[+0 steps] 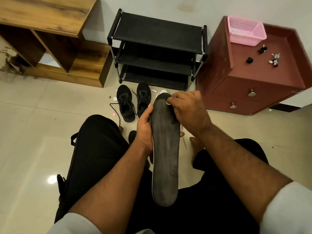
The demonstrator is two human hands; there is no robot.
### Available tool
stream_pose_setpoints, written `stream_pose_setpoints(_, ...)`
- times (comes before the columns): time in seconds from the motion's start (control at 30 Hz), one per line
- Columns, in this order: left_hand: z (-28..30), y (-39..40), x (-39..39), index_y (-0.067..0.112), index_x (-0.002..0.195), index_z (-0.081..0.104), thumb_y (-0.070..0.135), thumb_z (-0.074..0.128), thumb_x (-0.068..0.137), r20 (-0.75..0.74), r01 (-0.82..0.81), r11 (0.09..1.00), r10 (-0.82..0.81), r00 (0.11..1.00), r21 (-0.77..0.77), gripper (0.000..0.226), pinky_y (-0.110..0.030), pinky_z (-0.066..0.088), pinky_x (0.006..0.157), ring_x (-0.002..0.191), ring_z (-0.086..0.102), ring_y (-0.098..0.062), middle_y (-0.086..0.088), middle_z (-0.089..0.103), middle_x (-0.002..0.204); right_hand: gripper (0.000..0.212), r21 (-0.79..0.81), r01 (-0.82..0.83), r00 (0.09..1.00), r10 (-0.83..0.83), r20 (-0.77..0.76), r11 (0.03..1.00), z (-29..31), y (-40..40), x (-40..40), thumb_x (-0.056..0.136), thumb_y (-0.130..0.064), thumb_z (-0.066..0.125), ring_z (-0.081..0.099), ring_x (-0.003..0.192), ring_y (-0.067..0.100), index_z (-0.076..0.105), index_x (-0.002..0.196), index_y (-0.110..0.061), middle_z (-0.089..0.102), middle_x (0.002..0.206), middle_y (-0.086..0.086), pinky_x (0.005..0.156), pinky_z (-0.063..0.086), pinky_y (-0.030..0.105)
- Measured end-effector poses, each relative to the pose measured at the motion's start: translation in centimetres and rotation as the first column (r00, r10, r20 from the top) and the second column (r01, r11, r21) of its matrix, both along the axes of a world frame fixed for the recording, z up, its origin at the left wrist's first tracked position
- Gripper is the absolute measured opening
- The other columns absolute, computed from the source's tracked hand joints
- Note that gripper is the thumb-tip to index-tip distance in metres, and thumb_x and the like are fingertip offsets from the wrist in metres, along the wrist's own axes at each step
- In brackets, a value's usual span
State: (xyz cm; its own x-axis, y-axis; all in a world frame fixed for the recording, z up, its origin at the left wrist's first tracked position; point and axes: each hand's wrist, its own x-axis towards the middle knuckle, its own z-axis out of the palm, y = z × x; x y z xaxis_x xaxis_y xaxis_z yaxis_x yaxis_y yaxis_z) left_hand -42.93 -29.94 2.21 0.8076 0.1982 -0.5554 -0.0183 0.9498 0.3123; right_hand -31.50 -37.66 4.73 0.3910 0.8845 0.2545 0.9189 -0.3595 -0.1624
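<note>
In the head view we see a dark grey insole (166,149) held up over the lap, lengthwise away from the body, with its heel end nearest the camera and its toe end out above the floor (33,132). The left hand (145,130) grips it about the middle of its left edge. The thumb lies along the upper face and points toward the toe. The other fingers are curled underneath, and one fingertip (181,134) shows past the right edge. The right hand (187,112) sits at the toe end, on the right side. Its fingers (170,100) are bunched close together and pinch the insole's edge there against the thumb, so the insole lies between both sets of fingers and rests on nothing else. Just beyond the toe end the tip of a white shoe (162,91) shows on the floor, mostly hidden by the insole and the right hand. To its left a pair of black sneakers (125,105) stands side by side with loose laces, in front of a black shoe rack (157,36) set against the wall. Right of the rack stands a maroon cabinet (253,85); its top carries a pink basket (246,32) and a bunch of keys (274,59). Left of the rack is a wooden shelf unit (50,31).
</note>
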Motion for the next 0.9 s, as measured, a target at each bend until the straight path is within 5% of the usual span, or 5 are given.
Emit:
stream_pose_setpoints(0.23, -0.8, 0.3, 0.2, 0.003, 0.077, 0.077, 0.044, 0.047, 0.096, -0.134, -0.095, 0.993, 0.105, 0.985, 0.075, 0.054, -0.031, 0.059, 0.057, 0.065, 0.071, -0.024, -0.015, 0.073, 0.079, 0.036, -0.022, 0.015, 0.998, -0.016, -0.067, 1.0, -1.5, -3.4, -3.7, 0.086, -0.027, 0.041, 0.066, 0.079, 0.02, 0.074, 0.09, -0.014, 0.071, 0.086, 0.002, 0.078, 0.031, 0.031)
stream_pose_setpoints(0.37, -0.7, -0.3, 0.3, 0.003, 0.085, 0.076, 0.047, 0.047, 0.095, -0.141, -0.068, 0.996, 0.075, 0.987, 0.055, 0.053, -0.032, 0.059, 0.061, 0.069, 0.071, -0.025, -0.016, 0.073, 0.084, 0.011, -0.007, 0.111, 0.988, -0.111, -0.106, 0.994, -2.0, -3.4, -3.9, 0.081, -0.009, 0.067, 0.066, 0.078, 0.023, 0.074, 0.089, -0.011, 0.07, 0.085, 0.005, 0.076, 0.034, 0.032)
stream_pose_setpoints(0.6, 0.3, -0.5, -0.2, 0.006, 0.095, 0.069, 0.05, 0.039, 0.098, -0.04, 0.022, 0.999, -0.02, 0.999, 0.041, 0.053, -0.043, 0.058, 0.051, 0.065, 0.072, -0.03, -0.017, 0.073, 0.082, 0.026, 0.006, 0.134, 0.988, -0.133, -0.073, 0.991, 0.0, 0.7, -1.2, 0.089, -0.019, 0.048, 0.063, 0.076, 0.024, 0.073, 0.087, -0.011, 0.067, 0.08, 0.007, 0.076, 0.03, 0.032)
stream_pose_setpoints(0.8, -0.7, -0.2, 0.2, 0.002, 0.101, 0.072, 0.046, 0.052, 0.091, -0.149, -0.067, 0.993, 0.081, 0.986, 0.096, 0.049, -0.039, 0.053, 0.082, 0.083, 0.068, -0.028, -0.018, 0.071, 0.096, 0.018, -0.102, 0.3, 0.926, -0.316, -0.209, 0.948, -0.2, -1.7, -4.7, 0.088, -0.01, 0.06, 0.059, 0.087, 0.019, 0.071, 0.101, -0.018, 0.063, 0.096, 0.002, 0.083, 0.033, 0.032)
stream_pose_setpoints(0.9, -1.0, -0.7, 0.3, 0.003, 0.093, 0.075, 0.046, 0.052, 0.092, -0.148, -0.061, 0.994, 0.073, 0.986, 0.087, 0.048, -0.037, 0.056, 0.077, 0.078, 0.07, -0.028, -0.018, 0.072, 0.093, 0.02, -0.106, 0.327, 0.911, -0.343, -0.228, 0.939, -0.6, -2.9, -5.5, 0.088, -0.008, 0.06, 0.059, 0.089, 0.019, 0.07, 0.101, -0.019, 0.062, 0.097, 0.002, 0.084, 0.033, 0.034)
